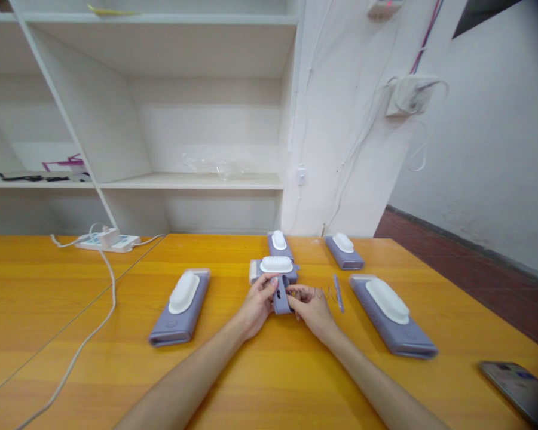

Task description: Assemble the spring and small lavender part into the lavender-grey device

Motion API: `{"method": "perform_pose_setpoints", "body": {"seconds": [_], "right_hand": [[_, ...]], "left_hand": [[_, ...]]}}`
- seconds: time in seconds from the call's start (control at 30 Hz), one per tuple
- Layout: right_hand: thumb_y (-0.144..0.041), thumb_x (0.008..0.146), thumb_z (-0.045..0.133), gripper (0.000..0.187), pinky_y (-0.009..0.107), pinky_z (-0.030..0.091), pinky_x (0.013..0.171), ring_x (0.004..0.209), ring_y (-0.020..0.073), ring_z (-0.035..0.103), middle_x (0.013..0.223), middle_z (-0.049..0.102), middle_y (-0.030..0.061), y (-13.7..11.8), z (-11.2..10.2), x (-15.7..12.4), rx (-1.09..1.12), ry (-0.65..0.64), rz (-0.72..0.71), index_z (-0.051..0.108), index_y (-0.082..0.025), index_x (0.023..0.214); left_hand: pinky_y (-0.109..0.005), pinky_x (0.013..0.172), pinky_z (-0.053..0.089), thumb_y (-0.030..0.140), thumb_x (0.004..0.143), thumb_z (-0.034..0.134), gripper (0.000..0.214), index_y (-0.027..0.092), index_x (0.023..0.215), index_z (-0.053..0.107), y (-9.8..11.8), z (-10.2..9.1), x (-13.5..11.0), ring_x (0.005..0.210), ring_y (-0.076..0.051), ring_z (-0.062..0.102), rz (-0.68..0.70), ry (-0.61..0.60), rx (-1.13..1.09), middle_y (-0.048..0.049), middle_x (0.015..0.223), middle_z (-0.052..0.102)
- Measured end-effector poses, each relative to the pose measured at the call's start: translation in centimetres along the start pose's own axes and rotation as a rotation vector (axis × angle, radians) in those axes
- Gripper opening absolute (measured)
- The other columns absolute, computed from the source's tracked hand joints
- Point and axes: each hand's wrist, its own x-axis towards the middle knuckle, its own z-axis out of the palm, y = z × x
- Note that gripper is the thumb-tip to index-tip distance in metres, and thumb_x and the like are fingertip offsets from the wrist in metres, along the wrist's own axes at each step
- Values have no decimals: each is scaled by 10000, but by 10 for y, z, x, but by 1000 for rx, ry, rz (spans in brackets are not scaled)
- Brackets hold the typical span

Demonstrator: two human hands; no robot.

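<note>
Between my hands is a small grey-purple plastic part with dark holes in its face. My left hand grips it from the left, thumb on its upper edge. At its right side the fingers of my right hand are pinched around a thin coil spring, whose loose turns stick out to the right. A slim grey-purple strip lies just beyond the spring. Directly behind the part sits a grey-purple case with a ridged white oval piece on top, partly hidden by my hands.
Similar cases with white oval tops lie at left, right, back right and back middle. A phone rests at the right edge. A power strip with a white cable occupies the left. White shelves stand behind.
</note>
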Motion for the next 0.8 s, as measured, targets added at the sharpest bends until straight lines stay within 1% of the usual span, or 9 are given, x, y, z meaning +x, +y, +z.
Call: {"method": "perform_pose_setpoints", "body": {"seconds": [0.07,0.17,0.27,0.37,0.5,0.6,0.73,0.8], "right_hand": [[-322,714,606,227,176,275,373,368,91,387,451,449,-40,2,-1,0,-21,15,8,653,-125,818],[-303,697,618,206,175,246,391,403,85,358,460,412,-48,4,-2,0,-61,34,-10,668,-135,806],[-291,684,616,192,179,226,407,432,88,332,466,382,-49,1,-3,0,-95,33,-21,675,-134,776],[-285,687,590,181,185,208,409,431,89,301,449,351,-53,-2,-4,1,-151,4,-34,675,-136,745],[-293,687,568,170,187,233,421,440,96,304,440,354,-48,-2,-4,0,-209,-16,-79,653,-153,638],[-289,669,579,156,185,263,434,459,106,333,454,389,-41,-2,-4,0,-218,-4,-94,634,-161,598],[-274,697,552,170,182,267,437,453,100,341,458,392,-47,-3,-3,-1,-192,-48,-105,618,-154,596],[-277,712,546,176,180,256,421,431,92,340,451,391,-50,-4,-2,-1,-146,-74,-81,621,-147,621]], "left_hand": [[-227,618,433,356,716,585,252,212,919,543,0,0,0,686,-93,540,-6,4,-4,-18,901,577],[-230,615,434,362,713,588,261,212,922,545,1,0,0,676,-93,542,-12,-1,-8,-18,881,583],[-233,614,430,368,687,614,289,215,922,545,1,1,-1,693,-105,553,-18,3,-3,-18,885,589],[-244,618,430,371,677,624,312,213,933,540,2,1,-1,728,-123,562,-22,-2,11,-29,919,592],[-252,624,435,358,684,620,315,205,944,530,1,-1,-3,747,-128,560,-11,-5,35,-41,942,586],[-239,615,426,335,688,623,313,199,951,523,0,-2,-3,749,-126,559,-1,1,55,-42,928,582],[-238,627,419,332,669,642,321,195,934,524,0,-2,-3,743,-123,561,3,18,58,-37,915,585],[-230,634,413,332,655,655,318,185,909,532,0,-1,-2,722,-114,558,8,37,58,-31,874,593]]}}
